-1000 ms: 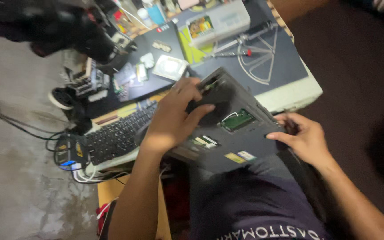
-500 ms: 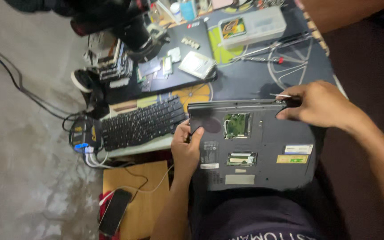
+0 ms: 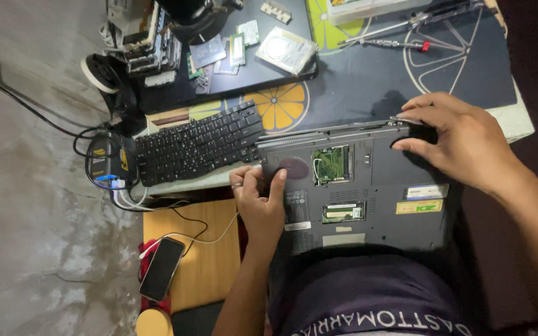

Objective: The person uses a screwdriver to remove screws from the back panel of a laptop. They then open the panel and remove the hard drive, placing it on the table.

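Work table (image 3: pixel 499 99), dark mat on top. Upturned grey laptop (image 3: pixel 368 186) lies across lap and table edge, base up, two bays uncovered with green boards showing. Step, judged: base disassembly. Left hand (image 3: pixel 259 202) curls closed around laptop's left edge, gripping. Right hand (image 3: pixel 459 140) half open, fingers pinching the far right corner. Loose keyboard (image 3: pixel 197 149) alongside, left. Clear parts box (image 3: pixel 368 7) top edge; contents unreadable.

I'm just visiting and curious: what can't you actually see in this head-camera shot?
- Laptop near edge: hidden by the person's dark shirt, head view.
- Right hand fingertips: curled over the laptop's far corner.
- Clear plastic box: cut off by the top edge.
- Phone screen: dark.
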